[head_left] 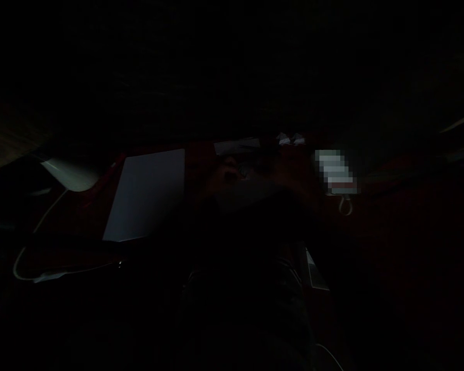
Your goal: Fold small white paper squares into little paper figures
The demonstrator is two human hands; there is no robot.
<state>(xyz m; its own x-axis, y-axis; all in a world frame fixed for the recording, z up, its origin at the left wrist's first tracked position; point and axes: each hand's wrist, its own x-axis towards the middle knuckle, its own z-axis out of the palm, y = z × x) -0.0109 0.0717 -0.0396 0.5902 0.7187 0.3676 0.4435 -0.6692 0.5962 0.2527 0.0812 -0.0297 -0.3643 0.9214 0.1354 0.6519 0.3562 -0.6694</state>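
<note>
Left hand [225, 171]: right of the white sheet [150, 190], fingers apparently curled; whether they grip anything cannot be told. Right hand [290, 178]: farther right of that landmark, finger state lost in darkness. A dim grey sheet [243, 198], also right of the white sheet, lies just below and between the 2 hands; neither is clearly nearer. Its long axis seems to run sideways, away from the landmark; its surface looks flat, plain.

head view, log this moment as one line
left hand: near grey surface, grip unclear | right hand: barely visible | pale rectangle: left of both hands | light: very dark
</note>
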